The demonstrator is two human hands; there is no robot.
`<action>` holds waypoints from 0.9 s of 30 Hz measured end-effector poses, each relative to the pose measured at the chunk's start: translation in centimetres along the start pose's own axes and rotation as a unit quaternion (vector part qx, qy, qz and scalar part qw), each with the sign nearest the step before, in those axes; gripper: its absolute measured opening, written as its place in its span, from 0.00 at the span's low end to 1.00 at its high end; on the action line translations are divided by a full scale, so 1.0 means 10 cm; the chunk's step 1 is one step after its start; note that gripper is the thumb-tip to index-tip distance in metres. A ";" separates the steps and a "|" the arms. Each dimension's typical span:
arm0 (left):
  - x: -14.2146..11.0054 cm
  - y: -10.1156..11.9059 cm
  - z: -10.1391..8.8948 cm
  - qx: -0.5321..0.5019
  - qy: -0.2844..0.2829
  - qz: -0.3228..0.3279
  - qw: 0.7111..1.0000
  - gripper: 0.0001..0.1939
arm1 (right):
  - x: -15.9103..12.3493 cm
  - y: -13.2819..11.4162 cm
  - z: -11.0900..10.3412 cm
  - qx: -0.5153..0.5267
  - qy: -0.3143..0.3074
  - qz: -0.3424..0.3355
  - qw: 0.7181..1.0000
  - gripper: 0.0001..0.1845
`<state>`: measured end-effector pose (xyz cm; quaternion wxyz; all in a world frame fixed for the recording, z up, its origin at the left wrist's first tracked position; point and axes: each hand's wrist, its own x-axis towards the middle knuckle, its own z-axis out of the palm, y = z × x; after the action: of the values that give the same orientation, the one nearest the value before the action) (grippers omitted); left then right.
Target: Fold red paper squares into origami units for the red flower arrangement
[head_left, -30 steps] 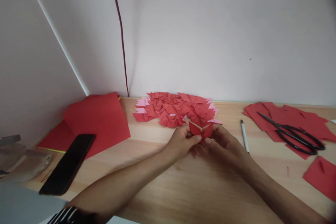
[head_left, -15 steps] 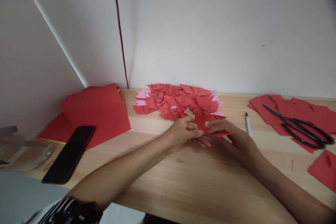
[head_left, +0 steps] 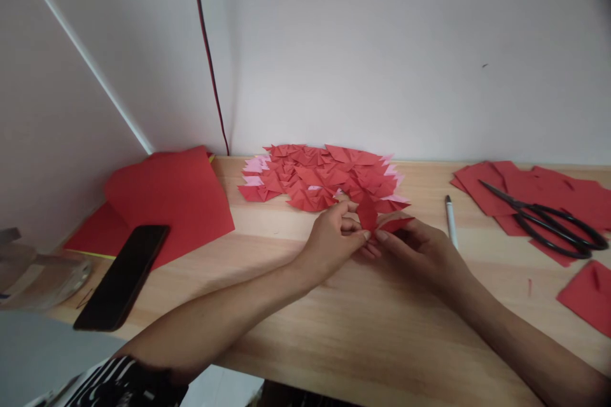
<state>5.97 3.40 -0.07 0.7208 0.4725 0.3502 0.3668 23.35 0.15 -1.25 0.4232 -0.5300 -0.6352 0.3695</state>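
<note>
A small piece of folded red paper (head_left: 367, 213) is held between my two hands, above the wooden table. My left hand (head_left: 337, 232) pinches its lower left part between thumb and fingers. From the other side my right hand (head_left: 417, 248) grips it, thumb in front near the centre fold. One flap stands upright and another points out to the right over my right fingers. Just behind the hands lies a heap of folded red and pink paper pieces (head_left: 319, 177), close to the wall.
Large red sheets (head_left: 167, 197) lie at the left, with a black phone (head_left: 123, 276) on their edge and a clear container (head_left: 42, 276) beside it. At the right are a white pen (head_left: 451, 222), cut red paper pieces (head_left: 568, 191) and black-handled scissors (head_left: 554, 219).
The right hand has turned, bringing its thumb to the front of the paper near the left thumb. The paper's right flap now tilts upward. The view has shifted slightly.
</note>
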 end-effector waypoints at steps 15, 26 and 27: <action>-0.01 0.02 0.05 -0.037 0.003 -0.042 0.998 0.26 | 0.00 -0.01 0.01 -0.027 0.016 0.028 0.999 0.11; -0.02 0.05 0.03 -0.048 -0.009 -0.068 0.996 0.25 | 0.00 -0.11 0.03 -0.094 0.024 0.023 0.995 0.08; -0.02 0.06 0.04 -0.048 -0.005 -0.067 0.997 0.24 | 0.01 -0.11 0.03 -0.093 0.025 0.024 0.995 0.08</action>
<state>6.06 3.22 0.63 0.7673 0.4147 0.3598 0.3316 22.70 0.04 -0.29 0.3789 -0.5912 -0.6434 0.3049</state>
